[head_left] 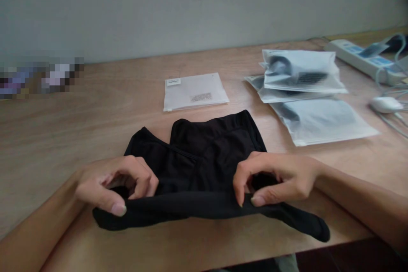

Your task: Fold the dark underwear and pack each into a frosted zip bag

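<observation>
A black cloth garment (197, 161) lies spread on the wooden table in front of me, its near edge lifted in a long band. My left hand (117, 180) pinches that band near its left end, thumb on the near side and fingers behind. Further right, my right hand (274, 178) grips the same band between thumb and fingers. Beyond my right hand, the band's right end hangs toward the table edge. The garment's far part rests on the table with thin bound edges and a notch in it. Its exact kind cannot be told.
A flat white zip bag (194, 89) with labels lies behind the garment. Several frosted zip bags with dark contents, one on top (302, 70), are stacked at right. A power strip (360, 59) and a white adapter (386, 104) with cables sit at far right. Blurred items (41, 78) are at left.
</observation>
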`<state>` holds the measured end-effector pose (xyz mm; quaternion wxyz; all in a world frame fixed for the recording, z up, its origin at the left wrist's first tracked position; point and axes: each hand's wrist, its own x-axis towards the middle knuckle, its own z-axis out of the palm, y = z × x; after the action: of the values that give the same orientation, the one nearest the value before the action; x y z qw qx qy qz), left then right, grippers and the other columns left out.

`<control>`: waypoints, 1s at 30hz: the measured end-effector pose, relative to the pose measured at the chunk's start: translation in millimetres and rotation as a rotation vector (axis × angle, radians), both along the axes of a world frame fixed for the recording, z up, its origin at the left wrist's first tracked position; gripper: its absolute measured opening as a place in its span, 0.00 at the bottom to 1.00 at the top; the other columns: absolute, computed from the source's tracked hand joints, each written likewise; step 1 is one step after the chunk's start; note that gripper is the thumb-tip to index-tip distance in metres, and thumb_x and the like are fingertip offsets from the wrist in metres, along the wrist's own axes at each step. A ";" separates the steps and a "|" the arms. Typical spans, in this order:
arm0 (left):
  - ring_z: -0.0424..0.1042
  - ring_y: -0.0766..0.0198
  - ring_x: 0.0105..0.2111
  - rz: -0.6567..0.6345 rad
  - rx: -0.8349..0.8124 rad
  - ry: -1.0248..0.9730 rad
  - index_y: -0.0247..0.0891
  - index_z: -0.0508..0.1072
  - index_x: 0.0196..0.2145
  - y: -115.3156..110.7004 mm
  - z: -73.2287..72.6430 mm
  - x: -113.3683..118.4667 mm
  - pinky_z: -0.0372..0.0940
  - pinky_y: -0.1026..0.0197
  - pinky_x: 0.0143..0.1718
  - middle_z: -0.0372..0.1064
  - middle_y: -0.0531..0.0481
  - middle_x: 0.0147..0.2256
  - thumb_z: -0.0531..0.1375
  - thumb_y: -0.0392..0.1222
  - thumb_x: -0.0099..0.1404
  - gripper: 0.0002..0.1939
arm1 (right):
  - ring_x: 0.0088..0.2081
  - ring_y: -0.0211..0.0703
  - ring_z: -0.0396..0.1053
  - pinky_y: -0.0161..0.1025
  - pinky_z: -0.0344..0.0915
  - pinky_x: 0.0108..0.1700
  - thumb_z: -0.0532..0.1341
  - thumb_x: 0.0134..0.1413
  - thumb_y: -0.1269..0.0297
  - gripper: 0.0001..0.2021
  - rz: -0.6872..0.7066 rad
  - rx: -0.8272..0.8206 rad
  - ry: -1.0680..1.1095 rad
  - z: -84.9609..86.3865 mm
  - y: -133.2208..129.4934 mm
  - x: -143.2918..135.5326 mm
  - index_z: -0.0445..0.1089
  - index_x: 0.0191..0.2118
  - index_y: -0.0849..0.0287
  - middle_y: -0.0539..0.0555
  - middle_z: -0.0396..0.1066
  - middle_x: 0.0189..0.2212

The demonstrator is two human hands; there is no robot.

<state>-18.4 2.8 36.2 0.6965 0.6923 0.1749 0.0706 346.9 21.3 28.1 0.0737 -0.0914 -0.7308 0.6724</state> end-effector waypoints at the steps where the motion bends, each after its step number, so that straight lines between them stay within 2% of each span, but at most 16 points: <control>1: 0.68 0.61 0.22 0.069 -0.035 -0.020 0.42 0.62 0.24 -1.0 -3.0 -3.6 0.62 0.59 0.22 0.69 0.46 0.24 0.62 0.55 0.61 0.18 | 0.34 0.36 0.69 0.32 0.65 0.35 0.64 0.62 0.65 0.09 -0.037 -0.068 0.028 -0.5 -1.1 -0.5 0.72 0.47 0.60 0.53 0.72 0.35; 3: 0.66 0.64 0.20 0.303 -0.086 -0.062 0.41 0.61 0.26 -2.8 -8.6 -9.1 0.61 0.62 0.21 0.65 0.50 0.22 0.62 0.56 0.62 0.19 | 0.30 0.34 0.67 0.31 0.62 0.31 0.65 0.61 0.64 0.06 -0.159 -0.189 0.090 -3.2 0.1 -1.3 0.72 0.42 0.59 0.50 0.71 0.32; 5: 0.67 0.66 0.20 0.621 -0.072 -0.073 0.41 0.63 0.29 -2.3 -13.4 -11.4 0.61 0.65 0.20 0.66 0.54 0.23 0.65 0.55 0.61 0.18 | 0.27 0.34 0.65 0.31 0.60 0.29 0.66 0.60 0.61 0.07 -0.324 -0.222 0.155 -8.0 7.9 0.1 0.71 0.35 0.58 0.48 0.68 0.28; 8: 0.70 0.67 0.23 1.021 0.025 -0.016 0.44 0.70 0.35 4.5 -19.3 -9.9 0.64 0.68 0.22 0.72 0.57 0.27 0.69 0.54 0.59 0.16 | 0.29 0.41 0.69 0.38 0.66 0.33 0.67 0.54 0.55 0.13 -0.597 -0.086 0.139 -16.6 27.2 8.1 0.70 0.26 0.57 0.50 0.69 0.26; 9: 0.72 0.66 0.25 1.098 0.054 -0.011 0.46 0.72 0.38 7.5 -21.0 -8.7 0.66 0.67 0.24 0.74 0.57 0.30 0.69 0.55 0.59 0.16 | 0.32 0.45 0.72 0.42 0.69 0.37 0.67 0.53 0.54 0.12 -0.711 -0.074 0.080 -18.9 32.8 11.6 0.72 0.28 0.56 0.52 0.72 0.28; 11: 0.75 0.63 0.30 1.207 0.115 -0.020 0.50 0.74 0.42 12.9 -24.6 -6.5 0.69 0.64 0.27 0.77 0.57 0.37 0.69 0.57 0.58 0.17 | 0.39 0.50 0.75 0.48 0.71 0.44 0.57 0.61 0.50 0.15 -0.818 -0.088 0.092 -21.1 38.7 17.6 0.75 0.36 0.54 0.55 0.77 0.36; 14: 0.77 0.62 0.35 1.310 0.237 0.012 0.51 0.76 0.44 17.5 -30.2 -4.6 0.72 0.63 0.31 0.77 0.58 0.40 0.69 0.56 0.58 0.18 | 0.48 0.55 0.76 0.55 0.71 0.52 0.40 0.66 0.46 0.29 -0.931 -0.163 0.121 -17.7 34.2 18.8 0.72 0.53 0.55 0.58 0.77 0.48; 17: 0.77 0.66 0.36 1.335 0.317 0.067 0.47 0.77 0.44 18.8 -34.5 -4.2 0.72 0.68 0.33 0.78 0.58 0.38 0.69 0.53 0.61 0.16 | 0.57 0.60 0.72 0.61 0.69 0.56 0.39 0.65 0.44 0.32 -1.031 -0.149 0.146 -12.2 24.4 11.6 0.63 0.63 0.55 0.60 0.72 0.58; 19: 0.78 0.66 0.36 1.267 0.347 0.116 0.43 0.77 0.46 18.6 -35.6 -4.3 0.72 0.69 0.34 0.78 0.58 0.38 0.67 0.54 0.63 0.18 | 0.58 0.60 0.71 0.61 0.69 0.56 0.47 0.64 0.47 0.28 -1.089 -0.053 0.135 -11.9 21.1 6.1 0.62 0.63 0.52 0.58 0.71 0.60; 21: 0.79 0.64 0.35 1.195 0.389 0.188 0.41 0.77 0.48 18.3 -35.7 -4.3 0.72 0.68 0.33 0.79 0.56 0.37 0.65 0.56 0.64 0.21 | 0.56 0.58 0.73 0.59 0.70 0.55 0.58 0.59 0.54 0.24 -1.185 0.064 0.079 -15.0 21.0 2.0 0.64 0.60 0.50 0.56 0.72 0.58; 23: 0.79 0.63 0.36 1.186 0.472 0.255 0.41 0.78 0.47 18.4 -35.9 -4.4 0.73 0.67 0.34 0.79 0.54 0.39 0.66 0.55 0.63 0.19 | 0.53 0.56 0.74 0.57 0.70 0.55 0.64 0.54 0.60 0.23 -1.302 0.205 0.018 -19.7 22.7 -0.3 0.66 0.56 0.50 0.55 0.75 0.54; 27: 0.77 0.57 0.45 1.189 0.735 0.348 0.46 0.80 0.40 20.6 -38.3 -5.0 0.72 0.59 0.49 0.78 0.51 0.43 0.67 0.56 0.63 0.14 | 0.54 0.54 0.72 0.55 0.70 0.55 0.63 0.56 0.65 0.18 -1.415 0.559 -0.030 -25.4 25.0 -0.3 0.68 0.53 0.50 0.55 0.75 0.50; 30: 0.75 0.56 0.46 1.143 0.822 0.384 0.48 0.80 0.40 21.4 -40.1 -5.6 0.71 0.57 0.51 0.76 0.50 0.43 0.64 0.57 0.65 0.13 | 0.55 0.55 0.70 0.55 0.70 0.56 0.60 0.59 0.67 0.18 -1.408 0.755 -0.107 -25.0 24.8 2.2 0.69 0.54 0.49 0.56 0.72 0.52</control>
<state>-24.0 24.2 -3.9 0.1915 0.6987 0.5874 0.3607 349.1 46.1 3.0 0.4717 -0.5322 -0.6821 0.1701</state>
